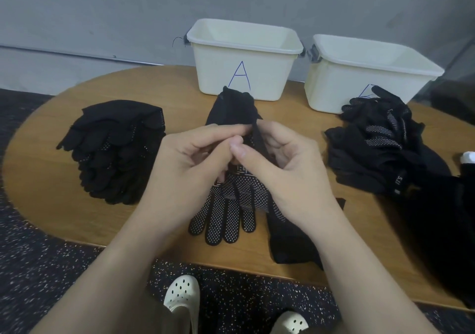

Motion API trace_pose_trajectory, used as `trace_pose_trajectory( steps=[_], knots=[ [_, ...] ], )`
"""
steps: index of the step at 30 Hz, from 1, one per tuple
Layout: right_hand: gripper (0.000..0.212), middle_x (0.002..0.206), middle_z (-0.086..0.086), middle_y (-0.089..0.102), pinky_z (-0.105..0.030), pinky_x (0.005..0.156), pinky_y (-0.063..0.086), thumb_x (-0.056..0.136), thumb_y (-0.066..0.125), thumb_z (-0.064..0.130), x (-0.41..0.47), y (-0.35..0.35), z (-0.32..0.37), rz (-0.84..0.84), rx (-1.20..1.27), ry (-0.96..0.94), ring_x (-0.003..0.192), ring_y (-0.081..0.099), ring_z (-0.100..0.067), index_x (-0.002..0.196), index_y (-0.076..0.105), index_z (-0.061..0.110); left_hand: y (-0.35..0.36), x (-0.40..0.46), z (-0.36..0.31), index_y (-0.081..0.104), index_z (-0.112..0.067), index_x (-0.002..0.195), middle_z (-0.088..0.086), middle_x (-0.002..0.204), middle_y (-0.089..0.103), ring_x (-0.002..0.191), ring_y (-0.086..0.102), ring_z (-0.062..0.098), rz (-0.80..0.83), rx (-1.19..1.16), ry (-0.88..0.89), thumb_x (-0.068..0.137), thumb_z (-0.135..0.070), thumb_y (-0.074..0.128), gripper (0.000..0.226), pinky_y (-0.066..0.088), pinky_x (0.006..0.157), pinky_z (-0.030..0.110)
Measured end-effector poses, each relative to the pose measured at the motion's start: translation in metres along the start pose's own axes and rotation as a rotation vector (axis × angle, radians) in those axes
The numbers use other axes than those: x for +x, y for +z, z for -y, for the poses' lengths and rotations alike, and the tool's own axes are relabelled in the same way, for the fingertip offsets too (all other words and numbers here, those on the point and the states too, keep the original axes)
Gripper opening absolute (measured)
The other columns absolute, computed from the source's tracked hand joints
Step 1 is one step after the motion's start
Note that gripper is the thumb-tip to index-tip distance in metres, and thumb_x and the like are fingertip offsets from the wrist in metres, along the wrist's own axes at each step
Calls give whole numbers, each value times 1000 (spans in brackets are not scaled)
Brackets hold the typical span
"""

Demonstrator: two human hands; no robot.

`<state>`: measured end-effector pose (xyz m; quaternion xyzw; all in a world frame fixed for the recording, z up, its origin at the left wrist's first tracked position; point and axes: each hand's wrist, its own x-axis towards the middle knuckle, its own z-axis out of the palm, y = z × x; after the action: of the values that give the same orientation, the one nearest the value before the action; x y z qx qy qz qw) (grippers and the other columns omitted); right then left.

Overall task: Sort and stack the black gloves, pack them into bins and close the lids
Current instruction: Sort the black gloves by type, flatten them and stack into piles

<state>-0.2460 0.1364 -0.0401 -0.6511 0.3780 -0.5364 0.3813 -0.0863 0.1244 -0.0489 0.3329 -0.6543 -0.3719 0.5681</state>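
At table centre, both hands work one black glove point(232, 110): left hand point(191, 159) and right hand point(279, 164) each have fingers curled, pinching its fabric between them, likely to straighten it or peel it from the dotted glove point(226, 213) lying palm-up underneath. Neat stack point(115, 148) sits left, looks like the sorted pile; loose heap point(377, 148) right, against the second bin point(367, 76), probably the unsorted supply. Bin A point(244, 58) stands behind the work, open, no lid in view, so easy to load. Wooden table point(46, 179) carries all. Judging by the piles, sorting is partway, packing not started
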Motion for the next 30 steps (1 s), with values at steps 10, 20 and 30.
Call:
trace_pose_trajectory(
  steps=[10,20,30],
  knots=[
    [22,106,-31,69,-67,91,52,100,58,20,0,-3,-7,-127,89,73,103,63,-52,104,75,7,-23,2,18,69,-24,126,-6,121,73,119,66,13,50,-126,-442,94,-50,68,41,48,110,45],
    [22,109,-24,73,-67,97,51,104,57,21,-3,5,-14,-86,127,248,108,67,-45,104,72,4,-33,-7,-1,77,-14,85,8,86,77,76,72,15,9,-224,-403,88,-24,68,14,58,65,24],
    [37,89,-24,70,-55,77,59,102,62,28,18,4,-62,-26,-357,355,84,69,-38,85,59,-4,-31,1,48,75,-19,91,-9,78,77,74,72,5,-9,427,-431,100,-29,65,16,57,72,28]
  ],
)
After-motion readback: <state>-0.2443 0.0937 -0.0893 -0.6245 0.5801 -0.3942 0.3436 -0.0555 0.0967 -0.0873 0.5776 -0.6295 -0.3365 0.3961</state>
